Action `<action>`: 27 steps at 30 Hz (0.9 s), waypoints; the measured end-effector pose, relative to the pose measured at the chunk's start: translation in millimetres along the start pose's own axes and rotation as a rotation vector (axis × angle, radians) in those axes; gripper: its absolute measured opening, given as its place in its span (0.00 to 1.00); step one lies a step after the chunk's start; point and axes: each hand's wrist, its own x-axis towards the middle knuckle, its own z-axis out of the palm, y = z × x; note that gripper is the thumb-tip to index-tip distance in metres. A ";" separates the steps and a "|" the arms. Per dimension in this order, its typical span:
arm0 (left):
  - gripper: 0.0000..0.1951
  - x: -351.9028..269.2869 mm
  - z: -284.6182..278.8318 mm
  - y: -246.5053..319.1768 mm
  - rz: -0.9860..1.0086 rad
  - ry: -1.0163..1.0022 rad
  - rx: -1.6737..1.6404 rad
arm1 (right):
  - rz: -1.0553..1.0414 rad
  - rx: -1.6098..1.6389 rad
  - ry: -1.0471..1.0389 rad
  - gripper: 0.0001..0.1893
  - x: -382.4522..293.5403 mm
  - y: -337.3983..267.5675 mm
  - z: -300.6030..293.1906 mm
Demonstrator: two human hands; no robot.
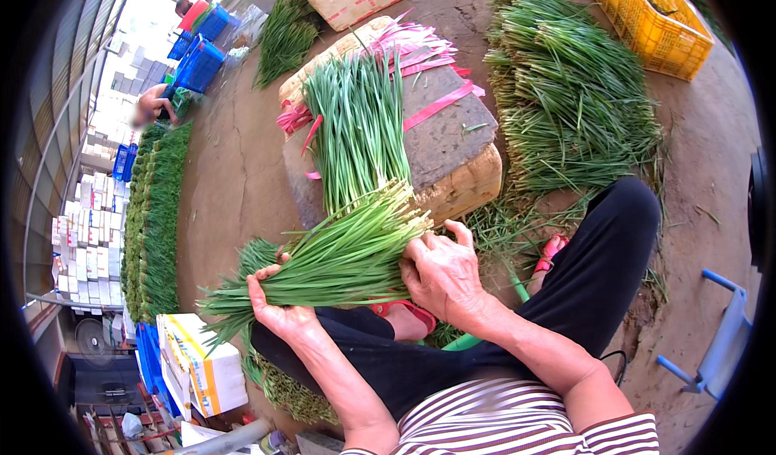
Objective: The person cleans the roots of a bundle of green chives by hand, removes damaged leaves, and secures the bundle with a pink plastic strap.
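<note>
My left hand (282,306) holds a loose bundle of garlic chives (345,255) from below by its leafy end, above my lap. At the pale cut ends, my right hand (445,276) pinches the bundle's near edge with thumb and forefinger; the fingertips are partly hidden. Just beyond lies another bunch of garlic chives (361,127) on a dark board (445,134) over a worn foam block (464,182). Pink ties (418,46) are heaped at the board's far edge, and one pink strip (439,104) stretches across it.
To the right spreads a large pile of chives (564,91), with a yellow crate (655,24) behind. Bundled chives (160,224) line the left, near a bent-over person (154,103). A white foam box (203,364) stands lower left; a blue plastic stool (721,340) lies right.
</note>
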 end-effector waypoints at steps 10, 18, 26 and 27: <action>0.14 0.3 -9.1 8.9 -0.006 0.093 -0.066 | 0.180 0.443 0.082 0.11 23.2 34.2 -56.5; 0.14 3.0 -14.9 4.3 -0.092 0.058 -0.088 | 0.220 0.616 0.070 0.09 26.0 42.3 -26.5; 0.15 2.7 -19.1 5.6 -0.097 0.061 -0.088 | 0.390 0.860 0.105 0.09 16.9 52.8 -30.0; 0.15 2.8 -18.9 5.9 -0.096 0.058 -0.084 | 0.332 0.804 0.103 0.10 16.0 48.9 -30.9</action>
